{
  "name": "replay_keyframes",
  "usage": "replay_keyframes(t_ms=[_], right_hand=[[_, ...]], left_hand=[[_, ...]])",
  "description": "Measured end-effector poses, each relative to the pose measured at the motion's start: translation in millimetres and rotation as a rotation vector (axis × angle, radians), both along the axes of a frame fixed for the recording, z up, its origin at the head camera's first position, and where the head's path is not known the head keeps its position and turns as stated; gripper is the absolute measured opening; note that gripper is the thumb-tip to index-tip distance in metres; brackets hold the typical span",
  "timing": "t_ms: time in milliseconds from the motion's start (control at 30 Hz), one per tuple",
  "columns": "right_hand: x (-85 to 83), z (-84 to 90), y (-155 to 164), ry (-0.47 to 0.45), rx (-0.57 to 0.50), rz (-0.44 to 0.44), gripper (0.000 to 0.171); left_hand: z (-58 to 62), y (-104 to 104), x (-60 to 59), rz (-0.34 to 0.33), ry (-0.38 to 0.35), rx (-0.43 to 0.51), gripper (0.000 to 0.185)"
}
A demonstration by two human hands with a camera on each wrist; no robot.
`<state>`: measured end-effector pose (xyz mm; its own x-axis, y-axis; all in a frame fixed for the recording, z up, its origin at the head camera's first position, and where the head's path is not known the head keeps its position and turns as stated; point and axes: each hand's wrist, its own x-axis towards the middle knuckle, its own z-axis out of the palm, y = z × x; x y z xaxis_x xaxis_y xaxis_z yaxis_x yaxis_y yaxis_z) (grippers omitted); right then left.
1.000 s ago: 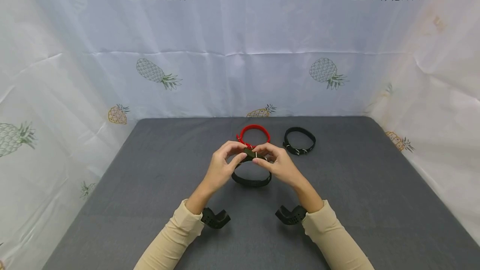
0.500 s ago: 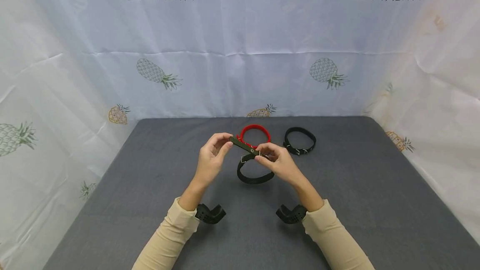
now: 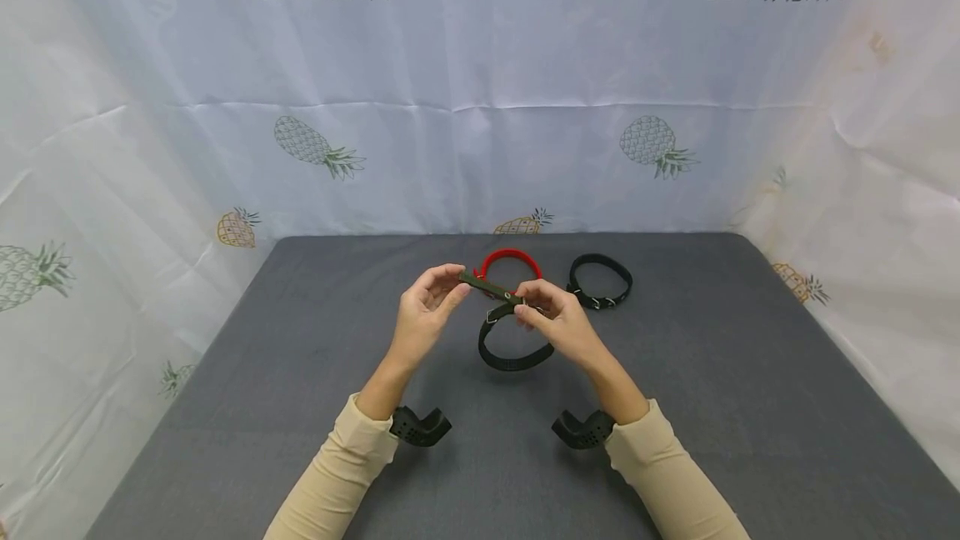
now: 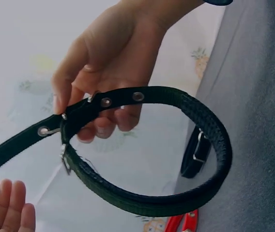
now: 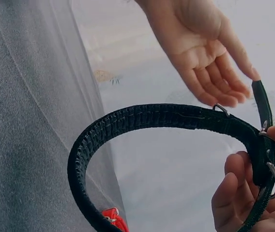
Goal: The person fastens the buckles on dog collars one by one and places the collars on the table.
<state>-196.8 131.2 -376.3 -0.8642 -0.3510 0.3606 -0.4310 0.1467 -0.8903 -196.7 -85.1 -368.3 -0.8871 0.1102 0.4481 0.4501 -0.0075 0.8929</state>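
Note:
A dark green collar point(image 3: 510, 362) with metal eyelets hangs in a loop above the table, held in both hands. My left hand point(image 3: 420, 315) pinches the free end of its strap, drawn out to the left. At the buckle, my right hand point(image 3: 558, 319) grips the strap between thumb and fingers. In the left wrist view the strap end point(image 4: 23, 141) passes out through the buckle point(image 4: 64, 117), and the prong lies at an eyelet. A D-ring point(image 5: 273, 180) shows beside the right fingers in the right wrist view.
Behind the hands a red collar point(image 3: 510, 253) lies on the grey table point(image 3: 337, 440), partly hidden. A black buckled collar point(image 3: 600, 304) lies to its right. A white pineapple-print cloth point(image 3: 465, 165) hangs behind and at both sides.
My left hand has moved left and slightly up from the buckle, drawing the strap end out with it. The right hand stays near its place; the loop has shifted slightly right.

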Motion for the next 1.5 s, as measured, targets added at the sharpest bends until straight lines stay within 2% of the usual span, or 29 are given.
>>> replay_keyframes(t_ms=[200,300,467,567,767,933,1100,1500], right_hand=[[0.4,2.2,0.2,0.001,-0.058,0.032,0.019],[0.9,3.2,-0.4,-0.02,-0.08,0.047,0.021],[3.0,3.3,-2.1,-0.052,-0.107,0.077,0.024],[4.4,3.3,-3.6,-0.065,-0.11,0.086,0.025],[5.7,2.7,-6.1,-0.097,-0.096,0.096,0.026],[6.3,1.6,-7.2,-0.085,-0.102,0.106,0.024],[7.5,1.3,-7.2,-0.073,-0.103,0.105,0.025],[7.8,3.7,-5.4,-0.084,-0.11,0.112,0.027]], left_hand=[[-4.8,5.4,0.0,-0.038,-0.03,-0.029,0.03],[-7.9,10.6,2.0,-0.086,-0.06,-0.05,0.028],[-14.5,18.9,5.2,-0.183,-0.158,-0.066,0.031],[-17.1,21.9,5.9,-0.219,-0.225,-0.068,0.032],[-13.5,24.9,8.3,-0.233,-0.359,-0.035,0.033],[-10.9,26.4,10.3,-0.238,-0.429,-0.002,0.023],[-12.1,27.6,11.1,-0.24,-0.437,0.007,0.015],[-12.9,24.3,11.3,-0.259,-0.355,-0.043,0.026]])
